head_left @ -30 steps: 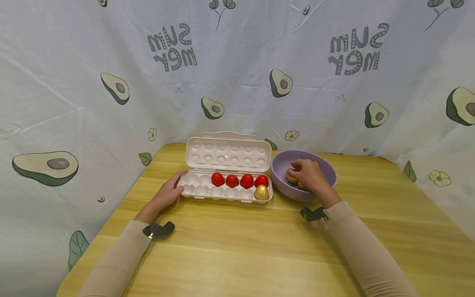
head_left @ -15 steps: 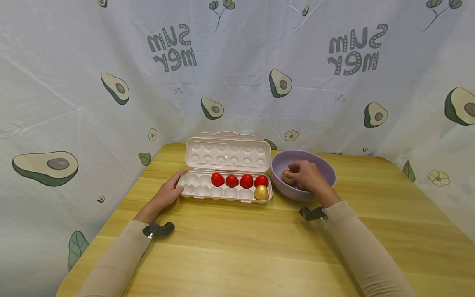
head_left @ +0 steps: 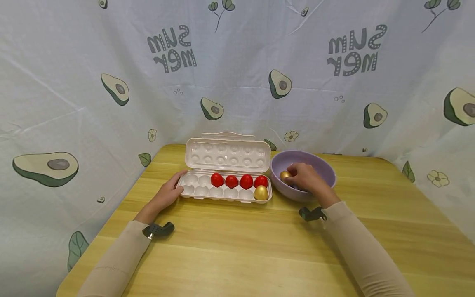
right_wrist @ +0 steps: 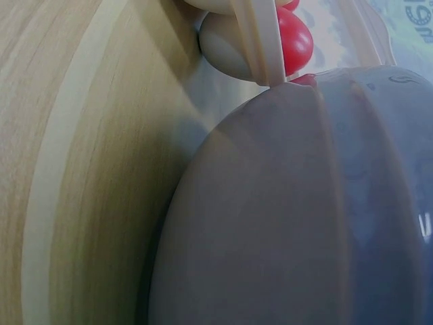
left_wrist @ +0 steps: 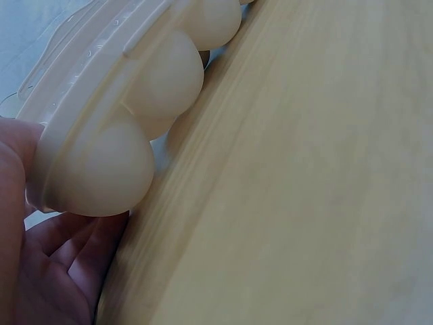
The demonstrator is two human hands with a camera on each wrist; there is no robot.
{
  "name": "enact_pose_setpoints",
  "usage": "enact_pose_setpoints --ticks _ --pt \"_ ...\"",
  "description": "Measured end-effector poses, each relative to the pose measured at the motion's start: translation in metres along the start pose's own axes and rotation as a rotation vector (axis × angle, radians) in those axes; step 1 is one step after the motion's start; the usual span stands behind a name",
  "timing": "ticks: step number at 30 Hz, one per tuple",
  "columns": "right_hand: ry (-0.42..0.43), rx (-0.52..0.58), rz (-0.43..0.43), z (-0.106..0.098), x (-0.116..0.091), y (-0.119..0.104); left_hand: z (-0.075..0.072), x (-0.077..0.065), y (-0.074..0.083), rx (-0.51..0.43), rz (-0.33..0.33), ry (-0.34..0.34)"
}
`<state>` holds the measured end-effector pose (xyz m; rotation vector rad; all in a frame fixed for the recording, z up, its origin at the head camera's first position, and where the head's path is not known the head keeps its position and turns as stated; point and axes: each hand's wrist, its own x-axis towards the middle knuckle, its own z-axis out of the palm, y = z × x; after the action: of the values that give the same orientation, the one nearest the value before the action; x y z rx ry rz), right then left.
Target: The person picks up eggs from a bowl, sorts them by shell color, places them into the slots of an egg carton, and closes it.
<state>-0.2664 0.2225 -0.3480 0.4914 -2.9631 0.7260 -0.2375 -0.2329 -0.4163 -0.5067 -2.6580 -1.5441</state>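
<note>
My left hand (head_left: 170, 193) holds the left end of an open pale plastic egg carton (head_left: 202, 197). The left wrist view shows the thumb at the carton's rim (left_wrist: 74, 128) and fingers (left_wrist: 64, 247) under its end. Four-in-a-row is avoided here: several red eggs (head_left: 231, 181) fill the right part of the back row, and a gold egg (head_left: 261, 192) sits in the front right cup. Inside the purple bowl (head_left: 282, 159), my right hand (head_left: 306, 177) pinches another gold egg (head_left: 285, 176). The right wrist view shows mostly the bowl's outer wall (right_wrist: 257, 223), which hides that hand.
The carton's lid (head_left: 228, 154) stands raised at the back. The bowl is close against the carton's right end. Both stand on a wooden table (head_left: 230, 247), before a white curtain (head_left: 237, 103) with avocado prints.
Within the bowl, my right hand has shifted slightly left, and the gold egg at its fingertips has moved left with it. The left hand and carton have stayed in place.
</note>
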Motion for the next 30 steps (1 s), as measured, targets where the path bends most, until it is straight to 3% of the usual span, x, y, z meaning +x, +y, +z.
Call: enact_pose_setpoints --ticks 10,18,24,26,30 --pt "-0.050 -0.022 -0.047 0.001 0.002 0.000 0.001 -0.001 -0.002 -0.013 0.002 -0.002" --pt "-0.062 -0.034 -0.135 0.003 0.004 0.002 -0.001 0.000 -0.002 -0.004 0.013 0.000" --pt "-0.073 -0.056 -0.109 0.004 0.006 0.001 0.000 0.001 -0.002 0.002 0.002 0.001" --pt "-0.073 -0.057 -0.100 0.004 0.005 0.001 -0.001 -0.002 0.007 -0.007 0.002 -0.006" --pt "-0.080 -0.043 -0.099 0.004 0.005 0.002 -0.002 -0.003 0.011 -0.016 0.004 -0.012"
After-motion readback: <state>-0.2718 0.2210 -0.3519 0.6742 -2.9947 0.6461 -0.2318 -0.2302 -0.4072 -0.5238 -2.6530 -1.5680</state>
